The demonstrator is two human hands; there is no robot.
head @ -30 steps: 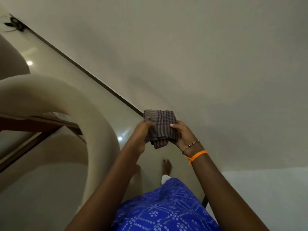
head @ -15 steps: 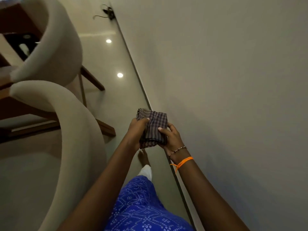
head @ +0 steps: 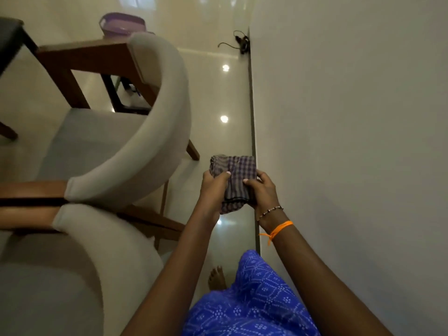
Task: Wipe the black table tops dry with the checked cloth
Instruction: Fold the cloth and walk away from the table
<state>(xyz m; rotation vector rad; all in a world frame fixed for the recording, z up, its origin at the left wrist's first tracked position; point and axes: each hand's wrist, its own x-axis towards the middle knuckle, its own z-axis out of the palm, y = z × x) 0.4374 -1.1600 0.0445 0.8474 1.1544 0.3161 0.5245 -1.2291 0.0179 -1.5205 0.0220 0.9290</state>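
Observation:
A folded purple-and-grey checked cloth (head: 236,173) is held in front of me above the glossy floor. My left hand (head: 213,190) grips its left side with the thumb on top. Its right side is gripped by my right hand (head: 260,190), whose wrist wears a bead bracelet and an orange thread. A dark table top (head: 9,40) shows only as a corner at the far left edge.
Two cream chairs with wooden frames stand left of me, one near (head: 80,258), one farther (head: 145,132). A purple tub (head: 122,24) sits on the floor beyond them. A plain wall (head: 351,141) runs along my right. A dark cable (head: 238,42) lies by the skirting.
The view has swung left and down, from mostly wall to the chairs, floor and tub. The cloth stays held in both hands, now folded flatter.

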